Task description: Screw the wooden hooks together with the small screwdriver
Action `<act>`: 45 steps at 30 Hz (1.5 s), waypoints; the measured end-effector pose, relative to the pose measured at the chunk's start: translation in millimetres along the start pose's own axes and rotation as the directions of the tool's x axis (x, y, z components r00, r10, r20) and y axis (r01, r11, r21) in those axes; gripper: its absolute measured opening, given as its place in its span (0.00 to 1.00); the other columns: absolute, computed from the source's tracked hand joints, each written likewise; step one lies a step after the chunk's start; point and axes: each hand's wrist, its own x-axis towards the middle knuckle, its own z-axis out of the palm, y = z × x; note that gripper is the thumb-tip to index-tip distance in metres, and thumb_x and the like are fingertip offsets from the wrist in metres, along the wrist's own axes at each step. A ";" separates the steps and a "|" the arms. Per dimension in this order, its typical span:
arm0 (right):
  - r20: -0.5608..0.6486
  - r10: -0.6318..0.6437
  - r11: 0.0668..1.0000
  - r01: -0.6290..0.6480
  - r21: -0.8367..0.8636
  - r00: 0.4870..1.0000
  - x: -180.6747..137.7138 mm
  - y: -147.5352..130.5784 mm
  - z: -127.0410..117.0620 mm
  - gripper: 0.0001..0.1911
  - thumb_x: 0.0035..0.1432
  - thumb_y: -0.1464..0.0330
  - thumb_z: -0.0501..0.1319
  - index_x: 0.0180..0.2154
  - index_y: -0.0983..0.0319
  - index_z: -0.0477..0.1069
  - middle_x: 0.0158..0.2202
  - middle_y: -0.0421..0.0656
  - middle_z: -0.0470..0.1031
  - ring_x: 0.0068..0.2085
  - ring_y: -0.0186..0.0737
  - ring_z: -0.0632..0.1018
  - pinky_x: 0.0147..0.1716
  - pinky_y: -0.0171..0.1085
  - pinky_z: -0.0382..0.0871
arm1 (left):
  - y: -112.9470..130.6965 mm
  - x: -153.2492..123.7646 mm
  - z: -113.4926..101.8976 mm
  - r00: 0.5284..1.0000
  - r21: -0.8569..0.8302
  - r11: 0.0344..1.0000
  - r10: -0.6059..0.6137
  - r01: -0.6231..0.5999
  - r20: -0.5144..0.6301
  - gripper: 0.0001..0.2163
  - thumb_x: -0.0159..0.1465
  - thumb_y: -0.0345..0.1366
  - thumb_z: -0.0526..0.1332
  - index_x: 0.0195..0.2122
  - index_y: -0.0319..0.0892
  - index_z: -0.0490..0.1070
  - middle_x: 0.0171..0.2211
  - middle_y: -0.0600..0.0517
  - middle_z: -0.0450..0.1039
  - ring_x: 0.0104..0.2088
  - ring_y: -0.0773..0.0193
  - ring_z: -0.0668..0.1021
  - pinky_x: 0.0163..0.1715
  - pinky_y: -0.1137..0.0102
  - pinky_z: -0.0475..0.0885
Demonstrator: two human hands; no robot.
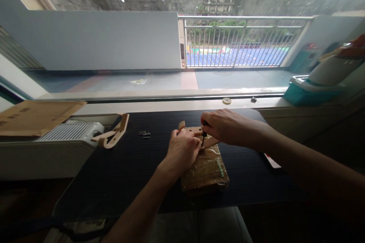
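My right hand (225, 126) is closed around the dark handle of a screwdriver (204, 136), which points down at a light wooden hook piece (196, 130) with dark holes. Pressed onto that same piece, my left hand (184, 148) has its fingers curled over it, close to the screwdriver's tip. Beneath lies a brown block wrapped in clear tape (203, 171), with a green strip on it. Whether a screw sits under the tip is hidden by my fingers. Several screws (145, 134) lie loose on the black table (128, 174) to the left.
A second wooden hook piece (114, 134) rests at the table's left edge, near a white ribbed appliance (71, 132) and brown cardboard (40, 117). On the windowsill are a tape roll (227, 101), a small dark object (253, 99) and a teal box (308, 92). A pale-edged flat object (272, 161) lies beyond my right forearm.
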 end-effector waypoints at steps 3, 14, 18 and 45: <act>0.020 -0.031 0.997 0.032 -0.073 0.999 -0.1 -0.3 -11.1 0.10 0.60 0.66 0.52 0.37 0.62 0.70 0.26 0.42 0.73 0.24 0.33 0.66 0.23 0.34 0.49 | -0.9 -0.3 0.9 1.000 0.001 1.000 0.004 -0.004 -0.010 0.14 0.64 0.36 0.53 0.27 0.42 0.74 0.35 0.48 0.74 0.42 0.57 0.71 0.44 0.60 0.59; 0.069 -0.081 0.992 0.087 -0.091 0.994 3.4 -3.3 -10.4 0.10 0.60 0.71 0.52 0.32 0.65 0.71 0.28 0.44 0.74 0.27 0.33 0.68 0.26 0.34 0.52 | 3.9 -0.6 -5.6 0.999 -0.026 0.999 -0.035 0.035 0.018 0.14 0.64 0.35 0.52 0.25 0.42 0.73 0.37 0.48 0.74 0.43 0.56 0.71 0.40 0.62 0.60; 0.031 -0.025 0.996 0.027 -0.086 0.999 2.0 -4.6 -4.9 0.11 0.62 0.70 0.51 0.35 0.66 0.72 0.28 0.46 0.74 0.25 0.33 0.67 0.24 0.34 0.51 | 4.7 -0.5 -6.4 0.999 -0.021 0.999 -0.038 0.038 0.022 0.13 0.63 0.35 0.53 0.25 0.42 0.74 0.37 0.48 0.74 0.44 0.56 0.71 0.39 0.62 0.61; 0.034 -0.035 0.999 0.035 -0.017 0.999 4.1 -0.9 -7.6 0.12 0.61 0.69 0.51 0.33 0.65 0.72 0.28 0.45 0.74 0.27 0.33 0.68 0.26 0.34 0.52 | 6.0 -2.0 -1.8 0.998 -0.003 0.998 -0.070 0.070 -0.009 0.11 0.62 0.35 0.55 0.26 0.43 0.73 0.40 0.47 0.73 0.44 0.55 0.71 0.40 0.60 0.62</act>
